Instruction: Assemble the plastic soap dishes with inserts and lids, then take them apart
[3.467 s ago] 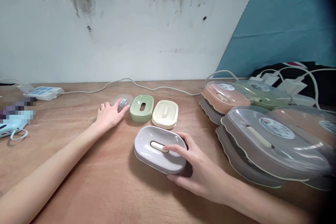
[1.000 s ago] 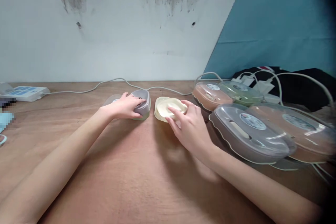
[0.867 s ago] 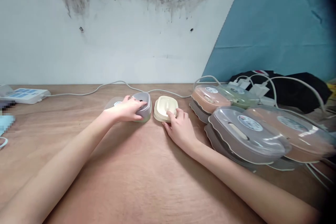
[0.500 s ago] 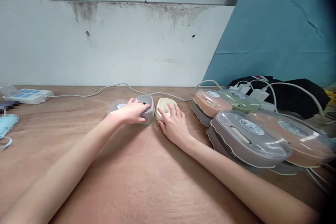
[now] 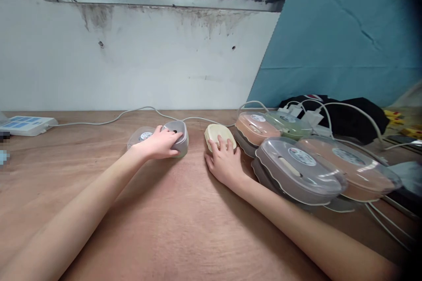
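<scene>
My left hand [image 5: 160, 142] is closed on a small grey plastic container [image 5: 181, 136], thumb at its front and fingers over the top. Beside that hand lies a clear round lid [image 5: 136, 136] with a white sticker, partly hidden by my wrist. My right hand [image 5: 226, 162] grips a small cream container [image 5: 219, 131] from above and the near side; its fingers are slightly spread over the top. Both containers stand on the wooden table [image 5: 184, 210], with a gap between them.
At right stand stacked lidded containers: a grey one [image 5: 300, 171], a large orange one [image 5: 352, 162], a small orange one [image 5: 255, 127] and a green one [image 5: 290, 125]. A power strip [image 5: 29, 125] sits at far left; its cable [image 5: 108, 120] runs along the wall.
My right hand has slid the cream container rightward, away from the grey one, widening the gap. My left hand stays on the grey container. The view has turned slightly to the right.
</scene>
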A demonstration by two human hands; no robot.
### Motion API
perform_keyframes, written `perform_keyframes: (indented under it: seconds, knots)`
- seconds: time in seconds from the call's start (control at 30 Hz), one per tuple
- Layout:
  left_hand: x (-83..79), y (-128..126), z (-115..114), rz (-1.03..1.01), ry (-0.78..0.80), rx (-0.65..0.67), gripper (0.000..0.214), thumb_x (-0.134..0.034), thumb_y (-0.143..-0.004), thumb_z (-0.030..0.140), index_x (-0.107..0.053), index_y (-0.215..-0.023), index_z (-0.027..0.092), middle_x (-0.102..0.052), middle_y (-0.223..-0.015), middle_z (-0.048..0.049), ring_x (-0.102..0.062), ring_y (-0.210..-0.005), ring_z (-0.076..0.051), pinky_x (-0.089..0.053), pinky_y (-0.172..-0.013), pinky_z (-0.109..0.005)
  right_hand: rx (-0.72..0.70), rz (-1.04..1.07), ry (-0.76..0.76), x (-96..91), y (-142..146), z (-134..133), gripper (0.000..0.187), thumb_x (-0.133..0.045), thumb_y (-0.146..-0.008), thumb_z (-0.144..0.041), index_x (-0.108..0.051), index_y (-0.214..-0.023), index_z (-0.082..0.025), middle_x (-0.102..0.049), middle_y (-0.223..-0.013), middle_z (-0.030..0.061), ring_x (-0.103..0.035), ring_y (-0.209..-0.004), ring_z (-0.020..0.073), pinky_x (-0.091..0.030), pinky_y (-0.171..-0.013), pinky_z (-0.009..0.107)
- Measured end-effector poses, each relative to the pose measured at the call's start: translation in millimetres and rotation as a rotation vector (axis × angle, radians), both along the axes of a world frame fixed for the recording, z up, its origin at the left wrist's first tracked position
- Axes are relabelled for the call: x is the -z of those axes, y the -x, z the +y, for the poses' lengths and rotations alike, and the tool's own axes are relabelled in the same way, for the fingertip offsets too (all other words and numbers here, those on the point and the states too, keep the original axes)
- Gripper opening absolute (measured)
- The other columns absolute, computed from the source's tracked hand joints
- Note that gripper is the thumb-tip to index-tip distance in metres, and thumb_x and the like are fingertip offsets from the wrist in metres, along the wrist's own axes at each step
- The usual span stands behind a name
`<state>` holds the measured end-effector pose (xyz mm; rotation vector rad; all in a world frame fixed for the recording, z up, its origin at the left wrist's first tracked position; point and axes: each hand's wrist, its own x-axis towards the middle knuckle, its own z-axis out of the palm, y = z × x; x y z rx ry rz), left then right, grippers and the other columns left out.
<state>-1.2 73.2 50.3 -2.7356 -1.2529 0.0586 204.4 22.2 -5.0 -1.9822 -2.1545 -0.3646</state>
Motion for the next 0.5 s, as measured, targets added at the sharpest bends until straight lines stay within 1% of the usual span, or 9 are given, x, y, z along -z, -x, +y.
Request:
perform_keyframes:
  seconds: [0.17,0.3,0.37,0.43,0.47,0.5]
  knots:
    - [-0.2,-1.8,-0.6,0.008,-0.012,-0.02,0.042,-0.047,-0.079,0.034,-0.048,-0.118,0.017,-0.065,-0.1,-0.0138,-0.055,-0.098,-0.03,-0.029,-0.092,-0.046,0.064,-0.022,0.0,0.2,-1.6,-5.6,0.053,-0.039,-0.086,-0.036,-0.039,-0.132,-0.01,-0.036,-0.14,0.0223,-0.034,-0.124,0.0434,-0.032,-0.091,0.056]
    - [1.6,-4.6,-2.7,0.008,-0.009,-0.043,0.045,-0.048,-0.08,0.035,-0.048,-0.121,0.015,-0.063,-0.105,-0.0154,-0.054,-0.101,-0.03,-0.028,-0.094,-0.046,0.08,-0.045,0.002,-0.7,1.1,-7.2,0.053,-0.039,-0.087,-0.035,-0.039,-0.132,-0.008,-0.039,-0.137,0.0255,-0.034,-0.124,0.0455,-0.033,-0.09,0.056]
    - [0.0,-5.3,-4.3,0.003,-0.004,-0.059,0.049,-0.049,-0.081,0.039,-0.046,-0.124,0.015,-0.06,-0.111,-0.0158,-0.052,-0.104,-0.03,-0.026,-0.096,-0.046,0.063,-0.06,0.007,-7.9,2.6,-14.6,0.055,-0.042,-0.086,-0.035,-0.037,-0.133,-0.007,-0.036,-0.139,0.0263,-0.031,-0.126,0.0456,-0.031,-0.092,0.057]
    - [-5.8,-3.5,-5.7,-0.011,0.005,-0.087,0.056,-0.048,-0.082,0.047,-0.044,-0.128,0.016,-0.056,-0.119,-0.0145,-0.049,-0.109,-0.03,-0.024,-0.099,-0.044,-0.003,-0.081,-0.018,-21.7,0.4,-29.8,0.06,-0.046,-0.084,-0.035,-0.033,-0.136,-0.007,-0.032,-0.142,0.0246,-0.025,-0.13,0.0438,-0.028,-0.097,0.056]
    - [-10.5,-1.0,-6.0,-0.02,0.011,-0.112,0.059,-0.047,-0.082,0.051,-0.042,-0.129,0.017,-0.053,-0.123,-0.0131,-0.047,-0.112,-0.029,-0.023,-0.101,-0.042,-0.07,-0.1,-0.074,-30.2,-3.6,-39.9,0.061,-0.046,-0.084,-0.035,-0.032,-0.136,-0.008,-0.032,-0.142,0.024,-0.023,-0.131,0.0427,-0.026,-0.099,0.055]
    - [-15.9,2.8,-6.0,-0.032,0.015,-0.146,0.06,-0.043,-0.083,0.054,-0.04,-0.131,0.019,-0.051,-0.126,-0.0115,-0.045,-0.115,-0.028,-0.022,-0.102,-0.041,-0.116,-0.097,-0.143,-38.7,-10.2,-50.9,0.059,-0.045,-0.086,-0.034,-0.031,-0.137,-0.009,-0.033,-0.141,0.023,-0.025,-0.131,0.0409,-0.026,-0.1,0.054]
